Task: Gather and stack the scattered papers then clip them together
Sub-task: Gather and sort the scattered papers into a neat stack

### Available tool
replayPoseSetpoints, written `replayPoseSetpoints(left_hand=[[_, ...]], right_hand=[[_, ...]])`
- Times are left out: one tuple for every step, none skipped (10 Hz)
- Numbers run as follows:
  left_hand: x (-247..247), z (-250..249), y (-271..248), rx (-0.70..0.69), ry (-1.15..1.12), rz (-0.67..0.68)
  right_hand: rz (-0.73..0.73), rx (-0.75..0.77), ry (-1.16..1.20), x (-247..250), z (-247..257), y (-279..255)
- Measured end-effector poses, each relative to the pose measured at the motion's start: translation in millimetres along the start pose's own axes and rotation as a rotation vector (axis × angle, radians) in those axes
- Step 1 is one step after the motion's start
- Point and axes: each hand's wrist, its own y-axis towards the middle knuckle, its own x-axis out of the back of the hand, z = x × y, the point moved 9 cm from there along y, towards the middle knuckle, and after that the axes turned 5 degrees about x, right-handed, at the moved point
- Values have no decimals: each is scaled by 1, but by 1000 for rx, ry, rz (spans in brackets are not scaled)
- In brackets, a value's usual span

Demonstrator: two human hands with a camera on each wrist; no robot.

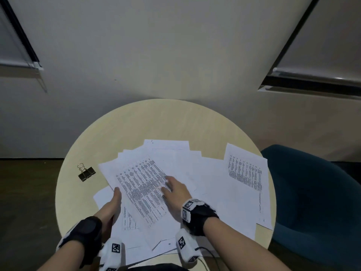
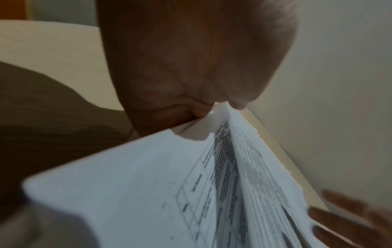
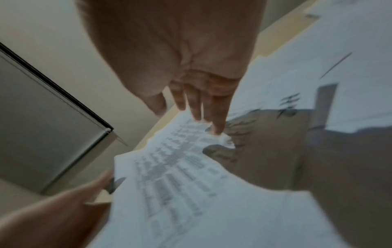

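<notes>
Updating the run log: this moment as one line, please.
left hand pinches printed sheets edge | right hand flat on them | binder clip apart on table

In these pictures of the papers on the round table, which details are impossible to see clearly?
- Text on the top sheet: too small in the head view, motion-blurred in both wrist views.
- Fingers of the left hand: under the sheets in the head view; behind the palm in the left wrist view.
- Number of sheets: they overlap.

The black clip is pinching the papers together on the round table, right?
Not quite. The head view shows the black clip on the round table, but it lies loose to the left of the papers, apart from them and pinching nothing.
</notes>
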Motion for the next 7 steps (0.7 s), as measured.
replayPoseSetpoints(left_hand=[[4,-7,-10,-72,559,-74],[0,-3,-2,5,555,-119],[-6,-10,-6,-81,801,-106],[-6,-4,2,-49,919,-39],[-6,-6,1,-66,935,-33],[-5,-9,3,-131,1025,-91],[-5,-7,3,-126,1019,-90]], right_hand=[[11,-98,-357,28,-43,6],[-7,-238,-437,57,-77,2],[33,-231,-379,61,-79,0],[165,-222,-402,46,-75,-7],[447,-339,-354,22,-82,-37],[586,-410,-271,13,-86,-63],[312,-313,-392,37,-85,-37]])
